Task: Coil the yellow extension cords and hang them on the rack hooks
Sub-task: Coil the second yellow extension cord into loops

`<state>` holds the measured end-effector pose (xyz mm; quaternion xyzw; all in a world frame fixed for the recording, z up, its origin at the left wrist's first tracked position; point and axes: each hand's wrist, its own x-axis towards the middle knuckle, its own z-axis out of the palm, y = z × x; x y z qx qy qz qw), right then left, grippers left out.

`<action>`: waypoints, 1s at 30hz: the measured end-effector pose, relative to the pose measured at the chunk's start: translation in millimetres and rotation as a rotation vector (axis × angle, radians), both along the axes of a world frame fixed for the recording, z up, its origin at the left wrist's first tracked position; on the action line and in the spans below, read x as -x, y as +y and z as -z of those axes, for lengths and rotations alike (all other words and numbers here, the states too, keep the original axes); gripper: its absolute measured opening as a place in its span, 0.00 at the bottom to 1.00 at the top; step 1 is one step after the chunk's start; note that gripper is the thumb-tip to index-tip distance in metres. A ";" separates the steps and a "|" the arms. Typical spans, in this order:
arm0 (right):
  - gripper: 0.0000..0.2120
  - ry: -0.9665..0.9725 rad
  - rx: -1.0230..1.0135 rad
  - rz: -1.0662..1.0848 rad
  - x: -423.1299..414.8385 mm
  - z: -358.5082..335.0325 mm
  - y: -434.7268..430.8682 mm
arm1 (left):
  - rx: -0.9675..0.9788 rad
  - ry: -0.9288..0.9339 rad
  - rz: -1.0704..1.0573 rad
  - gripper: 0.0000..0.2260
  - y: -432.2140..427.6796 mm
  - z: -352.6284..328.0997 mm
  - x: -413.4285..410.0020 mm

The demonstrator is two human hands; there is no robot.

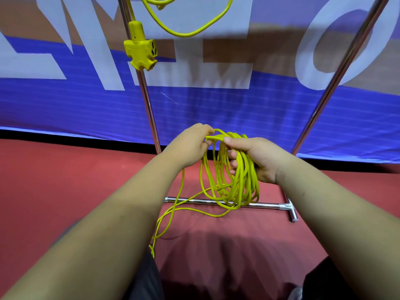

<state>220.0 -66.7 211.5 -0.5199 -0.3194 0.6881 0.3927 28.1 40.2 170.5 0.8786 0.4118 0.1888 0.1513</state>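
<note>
1. Nearest the camera, at six o'clock, dark trouser legs (142, 278) are seen above a red carpeted floor (65, 180).
2. From seven o'clock, a loose tail of thin yellow extension cord (171, 215) is trailed over the floor and led up under the left wrist.
3. At the centre, a bundle of coiled yellow extension cord loops (238, 187) is gripped by the right hand (255, 156), with fingers curled through the loops and the thumb pressed on top.
4. Just beside it, toward nine o'clock, a strand at the top of the bundle is pinched by the left hand (190, 146).
5. Behind the bundle's lower end, a horizontal chrome base bar (266, 205) of the rack is laid on the floor; contact between them cannot be told.
6. Two chrome uprights are raised from the floor, one toward twelve o'clock (149, 113) and one toward two o'clock (333, 83).
7. At eleven o'clock, a yellow three-way socket block (140, 53) is hung against the nearer upright, and a hanging loop of second yellow cord (190, 34) is seen at twelve o'clock.
8. Farthest back, a blue banner with large white letters (65, 105) is stretched.
</note>
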 end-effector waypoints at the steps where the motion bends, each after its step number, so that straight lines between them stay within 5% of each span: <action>1: 0.10 0.009 -0.008 0.002 0.8 0.3 0.0 | 0.016 -0.014 -0.015 0.11 -0.4 0.5 -0.7; 6: 0.03 0.007 -0.038 0.084 -2.1 -4.9 1.6 | 0.126 -0.002 -0.123 0.10 4.2 3.4 7.4; 14: 0.08 0.117 -0.055 0.239 -15.1 -14.9 4.3 | 0.248 0.198 -0.216 0.04 13.0 23.8 34.4; 24: 0.12 0.587 -0.203 0.634 -62.3 -34.5 5.5 | 0.409 0.687 -0.430 0.15 11.8 47.2 78.4; 30: 0.11 0.444 -0.231 0.684 -72.6 -28.2 8.5 | 0.385 0.567 -0.445 0.11 11.7 41.3 68.6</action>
